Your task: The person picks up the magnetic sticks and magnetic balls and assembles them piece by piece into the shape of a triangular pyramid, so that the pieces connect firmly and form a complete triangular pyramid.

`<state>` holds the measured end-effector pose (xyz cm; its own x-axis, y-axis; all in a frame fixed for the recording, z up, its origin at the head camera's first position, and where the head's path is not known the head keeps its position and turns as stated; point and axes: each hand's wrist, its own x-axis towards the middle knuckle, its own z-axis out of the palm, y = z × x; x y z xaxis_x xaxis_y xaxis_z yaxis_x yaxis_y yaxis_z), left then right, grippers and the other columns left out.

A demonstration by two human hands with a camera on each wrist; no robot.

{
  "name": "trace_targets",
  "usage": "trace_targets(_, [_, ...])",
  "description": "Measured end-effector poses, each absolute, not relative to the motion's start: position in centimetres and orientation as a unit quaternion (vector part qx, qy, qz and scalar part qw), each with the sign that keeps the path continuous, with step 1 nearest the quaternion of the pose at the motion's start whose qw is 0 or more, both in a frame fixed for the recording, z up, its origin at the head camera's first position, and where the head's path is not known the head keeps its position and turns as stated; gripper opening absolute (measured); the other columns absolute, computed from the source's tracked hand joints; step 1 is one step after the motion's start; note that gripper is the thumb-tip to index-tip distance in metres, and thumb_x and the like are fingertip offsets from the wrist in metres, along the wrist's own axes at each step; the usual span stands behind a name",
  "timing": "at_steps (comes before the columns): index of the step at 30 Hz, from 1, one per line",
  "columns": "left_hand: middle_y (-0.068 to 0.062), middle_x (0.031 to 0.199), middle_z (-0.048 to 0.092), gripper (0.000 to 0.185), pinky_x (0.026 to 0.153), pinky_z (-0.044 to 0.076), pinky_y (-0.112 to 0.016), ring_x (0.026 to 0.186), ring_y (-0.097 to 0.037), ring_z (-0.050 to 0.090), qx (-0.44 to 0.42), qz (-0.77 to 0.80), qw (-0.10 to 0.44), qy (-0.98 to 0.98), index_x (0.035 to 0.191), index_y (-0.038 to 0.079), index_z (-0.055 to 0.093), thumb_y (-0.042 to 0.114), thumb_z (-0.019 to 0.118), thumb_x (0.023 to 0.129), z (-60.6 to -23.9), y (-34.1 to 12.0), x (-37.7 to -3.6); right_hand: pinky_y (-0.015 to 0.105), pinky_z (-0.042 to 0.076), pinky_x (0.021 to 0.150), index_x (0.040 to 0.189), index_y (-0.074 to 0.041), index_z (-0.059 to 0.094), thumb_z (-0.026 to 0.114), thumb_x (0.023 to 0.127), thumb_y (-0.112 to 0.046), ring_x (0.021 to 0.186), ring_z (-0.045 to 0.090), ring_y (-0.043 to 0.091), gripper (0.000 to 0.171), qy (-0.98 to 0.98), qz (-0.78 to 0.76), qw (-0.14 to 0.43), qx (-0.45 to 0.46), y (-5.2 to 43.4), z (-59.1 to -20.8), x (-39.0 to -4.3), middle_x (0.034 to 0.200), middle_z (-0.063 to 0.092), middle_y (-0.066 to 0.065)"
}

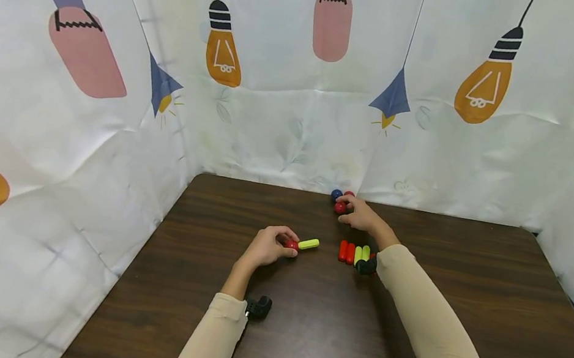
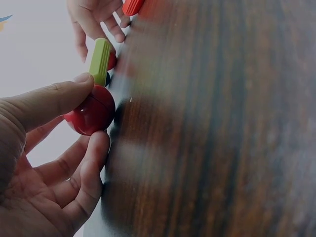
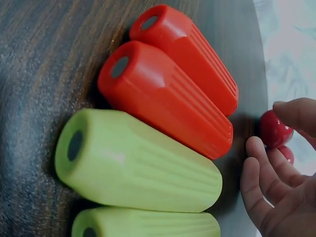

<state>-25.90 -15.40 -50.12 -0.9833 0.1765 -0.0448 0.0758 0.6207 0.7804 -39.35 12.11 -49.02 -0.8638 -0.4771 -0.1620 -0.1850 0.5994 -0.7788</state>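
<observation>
My left hand pinches a glossy red ball between thumb and fingers, just over the dark table. A yellow-green magnetic rod sticks out from that ball, pointing right and away. At the table's back edge, my right hand has thumb and fingertips around another red ball. A second red ball and a dark blue ball lie beside it. How firmly the right fingers press on the ball is partly hidden.
Several ribbed magnetic rods lie side by side below the right wrist: red rods and yellow-green rods, with grey discs in their ends. A printed white cloth hangs behind the wooden table.
</observation>
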Motion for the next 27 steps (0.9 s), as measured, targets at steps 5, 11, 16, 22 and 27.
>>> trace_targets(5, [-0.001,0.103,0.074,0.024,0.076,0.051,-0.032,0.09,-0.017,0.065,0.072,0.431,0.06,0.897,0.107,0.022,0.075,0.021,0.085,0.085,-50.2,-15.3,-25.9,0.036,0.049,0.084,0.139,-0.005,0.053,0.062,0.097,-0.002,0.114,0.054,0.036,0.043,0.886,-0.382,0.179,-0.192,12.2,-48.8,-38.9,0.139,0.052,0.029])
trace_targets(11, [-0.002,0.103,0.074,0.024,0.074,0.051,-0.031,0.087,-0.017,0.066,0.072,0.433,0.059,0.897,0.107,0.022,0.075,0.02,0.085,0.085,-50.0,-15.4,-26.0,0.034,0.048,0.078,0.129,-0.006,0.057,0.064,0.096,-0.001,0.104,0.055,0.032,0.035,0.883,-0.376,0.19,-0.207,12.3,-48.5,-38.5,0.13,0.058,0.025])
trace_targets(16, [-0.001,0.103,0.074,0.024,0.074,0.051,-0.031,0.087,-0.017,0.066,0.072,0.43,0.058,0.898,0.107,0.021,0.075,0.021,0.085,0.085,-50.0,-15.5,-26.1,0.033,0.048,0.078,0.125,-0.009,0.058,0.067,0.095,-0.004,0.104,0.056,0.031,0.032,0.886,-0.369,0.185,-0.212,12.4,-48.3,-38.1,0.127,0.06,0.022])
trace_targets(22, [0.0,0.101,0.074,0.023,0.075,0.051,-0.032,0.089,-0.017,0.066,0.069,0.428,0.058,0.899,0.106,0.022,0.075,0.021,0.085,0.085,-50.1,-15.4,-26.0,0.034,0.051,0.081,0.124,-0.011,0.059,0.069,0.095,-0.007,0.103,0.057,0.03,0.031,0.878,-0.392,0.171,-0.213,12.6,-47.9,-37.2,0.124,0.061,0.02])
trace_targets(27, [0.0,0.1,0.074,0.023,0.075,0.05,-0.031,0.087,-0.017,0.066,0.064,0.429,0.058,0.899,0.105,0.023,0.076,0.02,0.086,0.084,-50.3,-15.3,-26.1,0.036,0.054,0.081,0.124,-0.012,0.059,0.069,0.095,-0.008,0.1,0.06,0.03,0.031,0.866,-0.41,0.163,-0.233,12.6,-47.5,-36.1,0.123,0.062,0.018])
